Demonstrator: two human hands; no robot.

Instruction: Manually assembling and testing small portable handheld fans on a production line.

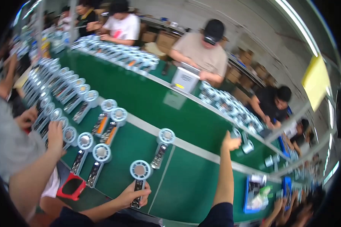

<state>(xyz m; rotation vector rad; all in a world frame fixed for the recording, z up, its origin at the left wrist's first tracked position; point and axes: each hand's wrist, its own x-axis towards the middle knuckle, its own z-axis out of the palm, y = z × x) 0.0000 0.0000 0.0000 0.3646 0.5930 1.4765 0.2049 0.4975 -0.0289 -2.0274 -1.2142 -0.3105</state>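
My left hand (134,196) is closed round the handle of a light blue handheld fan (141,170). Its round, spoked head points away from me, and the opened handle bares a dark circuit board. Out to the far right, my right hand (231,143) reaches over the green conveyor with its fingers round another light blue fan (236,133), partly hidden and slightly blurred. Just beyond it lies a further light blue fan (247,146). On the green worktop, a single opened fan (166,137) lies ahead of my left hand, and two more opened fans (101,152) lie to its left.
Long rows of fans (66,87) line the left side beside a co-worker's hand (55,132). A blue tray (246,195) of small items stands right, and a red-framed item (72,186) lies lower left. Across the conveyor (140,94), a co-worker handles a grey box (185,78).
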